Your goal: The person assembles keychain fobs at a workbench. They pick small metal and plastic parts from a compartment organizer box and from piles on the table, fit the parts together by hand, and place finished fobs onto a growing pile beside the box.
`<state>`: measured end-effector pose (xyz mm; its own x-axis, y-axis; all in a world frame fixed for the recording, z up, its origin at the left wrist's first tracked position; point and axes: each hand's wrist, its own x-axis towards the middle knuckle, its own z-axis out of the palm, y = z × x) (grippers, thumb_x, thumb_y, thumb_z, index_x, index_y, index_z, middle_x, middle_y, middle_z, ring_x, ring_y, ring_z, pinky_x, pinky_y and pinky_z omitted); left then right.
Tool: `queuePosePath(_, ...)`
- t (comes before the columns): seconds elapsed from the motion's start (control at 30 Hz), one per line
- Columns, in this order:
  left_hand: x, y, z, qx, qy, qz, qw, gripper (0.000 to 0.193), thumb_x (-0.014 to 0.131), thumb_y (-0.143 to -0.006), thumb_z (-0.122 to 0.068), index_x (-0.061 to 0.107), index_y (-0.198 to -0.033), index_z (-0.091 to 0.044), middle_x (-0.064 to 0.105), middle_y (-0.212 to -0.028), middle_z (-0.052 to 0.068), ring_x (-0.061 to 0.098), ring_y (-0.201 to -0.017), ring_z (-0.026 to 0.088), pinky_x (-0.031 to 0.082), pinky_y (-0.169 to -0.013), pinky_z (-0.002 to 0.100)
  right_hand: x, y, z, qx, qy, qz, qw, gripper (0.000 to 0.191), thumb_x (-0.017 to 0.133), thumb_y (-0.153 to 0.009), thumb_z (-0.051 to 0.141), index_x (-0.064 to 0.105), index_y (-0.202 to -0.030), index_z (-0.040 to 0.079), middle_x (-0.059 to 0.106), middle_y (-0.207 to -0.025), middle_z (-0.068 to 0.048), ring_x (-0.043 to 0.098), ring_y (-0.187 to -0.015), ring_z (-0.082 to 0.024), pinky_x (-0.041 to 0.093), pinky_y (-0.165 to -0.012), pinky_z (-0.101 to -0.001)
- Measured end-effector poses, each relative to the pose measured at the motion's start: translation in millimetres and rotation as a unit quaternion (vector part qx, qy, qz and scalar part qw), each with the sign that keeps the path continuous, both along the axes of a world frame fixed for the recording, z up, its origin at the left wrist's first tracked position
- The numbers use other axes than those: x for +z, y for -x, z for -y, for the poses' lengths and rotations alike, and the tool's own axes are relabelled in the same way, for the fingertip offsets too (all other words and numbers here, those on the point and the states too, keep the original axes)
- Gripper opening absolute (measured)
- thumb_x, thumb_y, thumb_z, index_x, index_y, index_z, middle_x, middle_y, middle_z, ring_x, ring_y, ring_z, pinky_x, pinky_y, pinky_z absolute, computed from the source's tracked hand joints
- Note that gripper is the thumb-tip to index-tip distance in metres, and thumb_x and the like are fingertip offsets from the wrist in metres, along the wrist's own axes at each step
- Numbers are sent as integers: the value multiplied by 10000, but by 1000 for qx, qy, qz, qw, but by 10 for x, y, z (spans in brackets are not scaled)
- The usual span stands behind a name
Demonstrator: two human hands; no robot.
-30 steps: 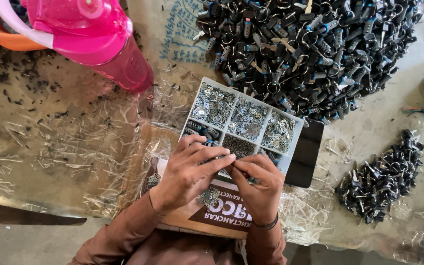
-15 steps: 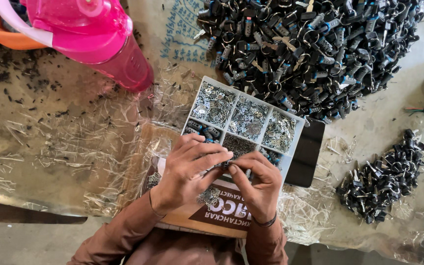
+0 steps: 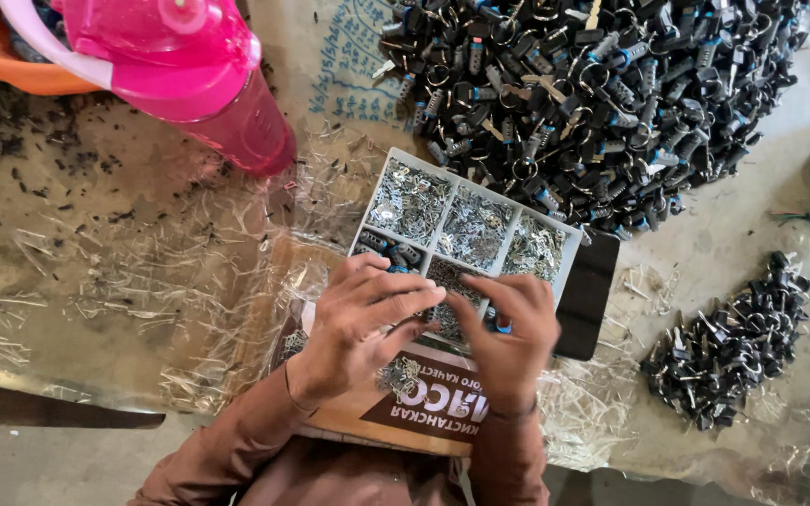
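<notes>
My left hand [image 3: 360, 323] and my right hand [image 3: 510, 333] meet over the near edge of a white compartment box [image 3: 569, 245] filled with small metal parts. Both hands pinch a small dark part with a blue bit [image 3: 502, 327] between the fingertips; most of it is hidden by my fingers. The box rests on a brown cardboard pack [image 3: 424, 403] in my lap. A large heap of black and blue parts [image 3: 592, 94] lies beyond the box. A smaller pile of the same parts [image 3: 733, 342] lies to the right.
A pink water bottle [image 3: 189, 75] lies at the upper left beside an orange bowl [image 3: 11, 66]. Crumpled clear plastic sheeting [image 3: 124, 290] covers the surface on the left. A black flat object [image 3: 588, 300] sticks out from under the box's right side.
My hands stay together over the box's near edge; the fingers shift slightly as they work the small part. Nothing else has moved.
</notes>
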<state>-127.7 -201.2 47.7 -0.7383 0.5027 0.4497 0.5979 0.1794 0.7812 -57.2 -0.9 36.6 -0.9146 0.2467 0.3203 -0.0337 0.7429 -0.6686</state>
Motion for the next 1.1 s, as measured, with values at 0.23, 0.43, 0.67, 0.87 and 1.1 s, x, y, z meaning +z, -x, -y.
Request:
queuePosePath(0.23, 13, -40, 20, 10, 15, 7, 1000, 407, 846, -822, -133, 737, -1214, -159, 713, -1197, 18, 658, -1110, 215, 453, -1086, 421, 79, -9, 195, -74, -123, -51, 988, 122, 847, -865, 129, 786, -961, 84, 682, -939, -29, 561, -891, -177, 449, -787, -323)
queuePosePath(0.43, 2, -34, 28, 13, 17, 8, 1000, 442, 837, -813, -128, 724, -1239, -160, 705, -1198, 28, 636, -1128, 247, 453, -1085, 429, 231, -123, 190, 28, 174, 32, 984, 95, 791, -849, 24, 762, -939, 16, 645, -887, -39, 547, -832, -139, 422, -714, -262)
queuePosePath(0.67, -11, -8, 31, 4, 22, -4, 1000, 445, 836, -817, -126, 721, -1247, -137, 695, -1177, 31, 646, -1103, 227, 439, -1086, 437, 242, -96, 183, 38, 234, 69, 969, 104, 771, -835, -14, 754, -937, -16, 649, -898, -44, 578, -779, -103, 440, -668, -237)
queuePosePath(0.87, -29, -8, 15, -3, 29, -25, 999, 448, 845, -821, -121, 722, -1251, -134, 685, -1169, 22, 647, -1084, 202, 439, -1097, 447, 193, -99, 188, 12, 249, 55, 967, 84, 770, -819, -40, 761, -900, -20, 652, -845, -40, 555, -711, -76, 411, -603, -219)
queuePosePath(1.1, -67, -10, 3, -6, 37, -35, 999, 448, 845, -816, -125, 732, -1249, -143, 681, -1166, 15, 642, -1074, 201, 434, -1109, 452, 130, -110, 163, 26, 235, 44, 971, 94, 777, -794, -44, 767, -883, -13, 663, -820, -36, 568, -707, -71, 420, -596, -222)
